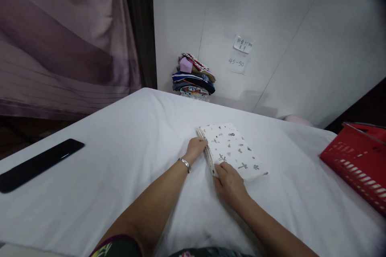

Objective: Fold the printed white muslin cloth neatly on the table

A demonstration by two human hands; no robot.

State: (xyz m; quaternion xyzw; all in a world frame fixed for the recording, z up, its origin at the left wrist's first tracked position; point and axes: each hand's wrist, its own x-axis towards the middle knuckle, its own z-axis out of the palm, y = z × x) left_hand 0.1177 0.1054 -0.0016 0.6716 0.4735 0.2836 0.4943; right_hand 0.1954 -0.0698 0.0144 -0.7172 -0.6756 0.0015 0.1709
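Observation:
A folded white cloth point(230, 144) with small grey and brown prints lies on the white-covered table in front of me. Its layered folded edge faces left. My left hand point(196, 147), with a silver bracelet at the wrist, pinches the middle of that edge. Nearer to me, my right hand point(230, 182) grips the cloth's lower left corner, thumb on top and the other fingers partly hidden. The cloth's right corner rests on the table.
A red plastic basket point(358, 160) stands at the table's right edge. On the left lies a long black flat object point(39, 164). Folded clothes point(193, 76) are stacked beyond the far edge, by a wall with paper notes point(238, 63). A pink curtain point(66, 40) hangs at left.

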